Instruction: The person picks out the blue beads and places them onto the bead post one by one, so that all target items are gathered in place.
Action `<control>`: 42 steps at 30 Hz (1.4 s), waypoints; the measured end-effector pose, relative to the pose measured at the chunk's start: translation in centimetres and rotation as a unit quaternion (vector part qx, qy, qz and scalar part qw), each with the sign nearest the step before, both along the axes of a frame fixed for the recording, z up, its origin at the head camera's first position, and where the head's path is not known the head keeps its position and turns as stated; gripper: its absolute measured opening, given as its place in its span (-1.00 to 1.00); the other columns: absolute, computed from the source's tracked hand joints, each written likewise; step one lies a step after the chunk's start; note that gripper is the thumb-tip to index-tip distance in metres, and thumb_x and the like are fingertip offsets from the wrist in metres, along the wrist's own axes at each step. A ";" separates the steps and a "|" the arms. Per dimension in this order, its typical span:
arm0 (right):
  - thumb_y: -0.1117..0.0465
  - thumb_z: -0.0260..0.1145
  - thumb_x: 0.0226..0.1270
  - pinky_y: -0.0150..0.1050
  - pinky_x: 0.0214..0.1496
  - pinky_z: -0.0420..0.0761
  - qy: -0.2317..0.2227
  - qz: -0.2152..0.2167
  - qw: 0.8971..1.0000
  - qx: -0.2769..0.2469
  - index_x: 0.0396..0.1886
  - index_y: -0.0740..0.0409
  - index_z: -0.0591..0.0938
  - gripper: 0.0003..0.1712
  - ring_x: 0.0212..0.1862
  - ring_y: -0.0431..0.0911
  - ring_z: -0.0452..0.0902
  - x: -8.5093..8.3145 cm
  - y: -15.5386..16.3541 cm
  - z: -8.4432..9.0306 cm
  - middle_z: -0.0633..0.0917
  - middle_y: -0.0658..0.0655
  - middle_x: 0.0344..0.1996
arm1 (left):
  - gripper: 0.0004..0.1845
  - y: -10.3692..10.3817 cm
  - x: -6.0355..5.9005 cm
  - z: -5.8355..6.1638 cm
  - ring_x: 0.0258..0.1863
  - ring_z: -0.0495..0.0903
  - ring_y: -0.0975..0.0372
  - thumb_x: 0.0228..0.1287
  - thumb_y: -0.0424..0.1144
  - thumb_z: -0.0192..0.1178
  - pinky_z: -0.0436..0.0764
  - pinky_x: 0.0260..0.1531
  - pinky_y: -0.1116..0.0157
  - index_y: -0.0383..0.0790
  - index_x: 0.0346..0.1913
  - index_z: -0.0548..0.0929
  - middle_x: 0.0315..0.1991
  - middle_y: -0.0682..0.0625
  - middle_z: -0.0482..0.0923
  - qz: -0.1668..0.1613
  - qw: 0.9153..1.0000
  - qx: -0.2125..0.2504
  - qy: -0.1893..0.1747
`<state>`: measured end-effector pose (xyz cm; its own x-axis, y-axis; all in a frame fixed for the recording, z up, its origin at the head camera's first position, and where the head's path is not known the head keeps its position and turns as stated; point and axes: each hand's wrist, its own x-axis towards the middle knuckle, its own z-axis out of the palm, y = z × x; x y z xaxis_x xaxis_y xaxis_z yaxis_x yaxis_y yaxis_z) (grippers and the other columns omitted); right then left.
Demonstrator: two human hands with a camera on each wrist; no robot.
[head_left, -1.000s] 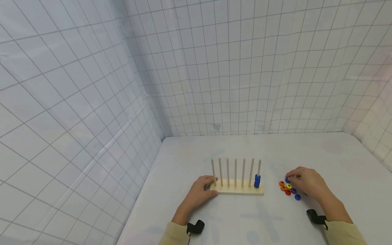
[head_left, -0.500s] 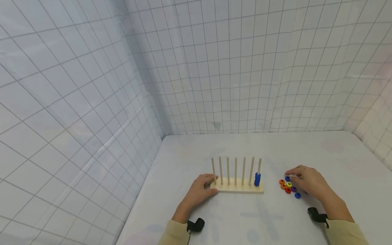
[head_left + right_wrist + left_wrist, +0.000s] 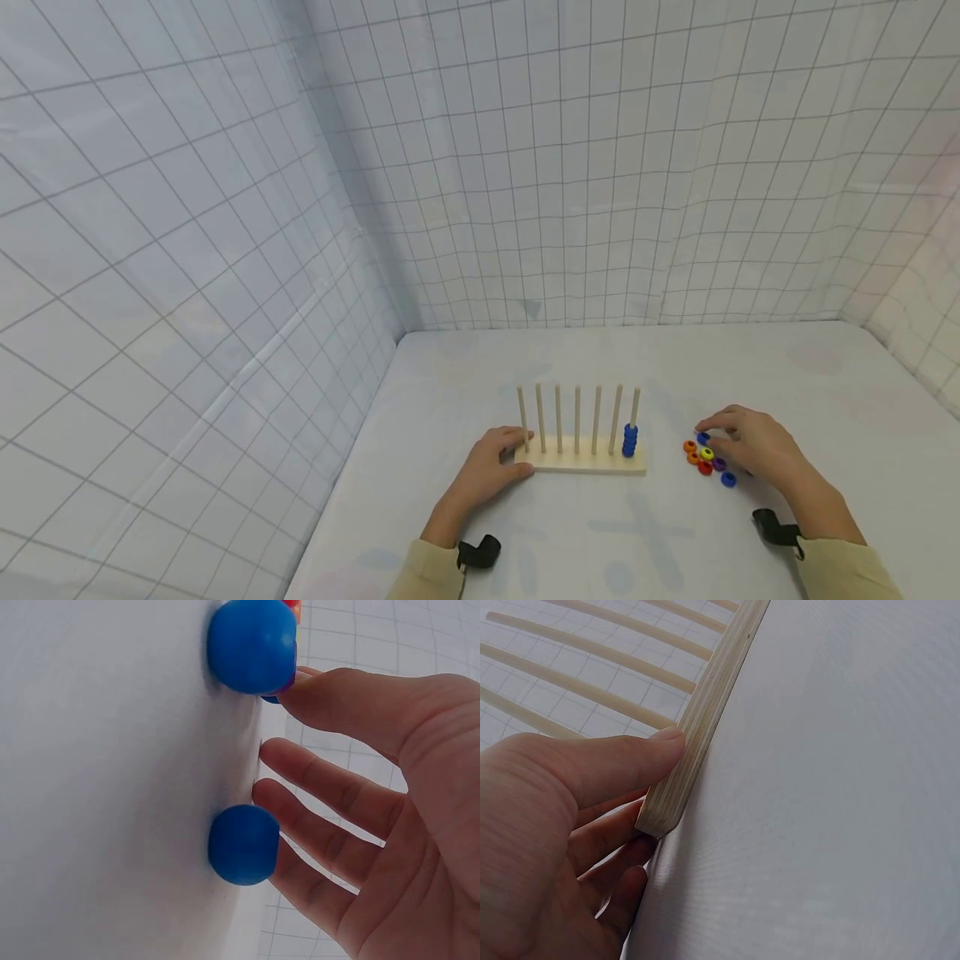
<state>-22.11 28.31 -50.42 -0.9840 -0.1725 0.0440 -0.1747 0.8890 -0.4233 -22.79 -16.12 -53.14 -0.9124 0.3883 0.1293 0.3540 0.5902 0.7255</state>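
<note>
1. Two hands are working low on the white tabletop (image 3: 570,533). The left hand (image 3: 491,467) is gripping the left end of the wooden peg rack (image 3: 581,458), thumb on the front edge and fingers curled round the end, as the left wrist view (image 3: 667,802) shows.
2. Beside it, the right hand (image 3: 753,446) is resting over the loose rings (image 3: 707,458), fingers relaxed and spread. In the right wrist view its thumb is touching a blue ring (image 3: 252,646) and its fingers are lying against another blue ring (image 3: 243,844); neither looks pinched yet.
3. Just beyond the hands, the rack is standing with seven upright pegs. Only the rightmost peg is carrying anything: a short stack of blue rings (image 3: 630,440). The other six pegs are bare.
4. Judging by this, the sorting is only getting started: one colour is partly stacked, while orange, yellow, red, purple and two blue rings are waiting in the cluster to the rack's right.
</note>
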 end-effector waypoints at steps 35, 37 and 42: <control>0.15 0.44 0.28 0.24 -0.08 0.55 -0.005 -0.059 0.998 -0.031 0.05 0.16 0.71 -0.63 -0.05 0.24 0.54 0.1 -0.3 -0.2 0.66 0.30 -0.07 | -0.47 -0.1 0.1 0.1 0.34 0.38 0.09 0.27 -0.02 0.40 0.36 0.31 -0.03 0.03 0.29 0.62 0.29 0.07 0.50 0.001 1.000 0.009 -0.004; 0.15 0.43 0.30 0.24 -0.08 0.56 -0.005 -0.063 0.997 -0.034 0.09 0.17 0.69 -0.61 -0.06 0.24 0.54 0.2 -0.4 -0.1 0.66 0.32 -0.06 | -0.48 -0.1 0.2 0.1 0.34 0.38 0.09 0.27 -0.03 0.40 0.36 0.31 -0.03 0.03 0.29 0.62 0.28 0.08 0.51 0.000 1.000 0.010 -0.005; 0.19 0.43 0.31 0.21 -0.11 0.59 0.015 -0.057 0.998 -0.029 0.11 0.19 0.68 -0.61 -0.10 0.21 0.57 0.2 -0.5 0.0 0.68 0.30 -0.10 | -0.48 -0.1 0.2 0.0 0.33 0.39 0.09 0.26 -0.04 0.40 0.36 0.31 -0.03 0.01 0.29 0.63 0.28 0.07 0.51 0.000 1.000 0.014 -0.003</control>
<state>-21.91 27.77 -50.46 -0.9951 -0.0560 0.0812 -0.0878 0.8782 -0.4702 -22.64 -16.21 -53.14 -0.9133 0.3846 0.1339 0.3492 0.5704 0.7435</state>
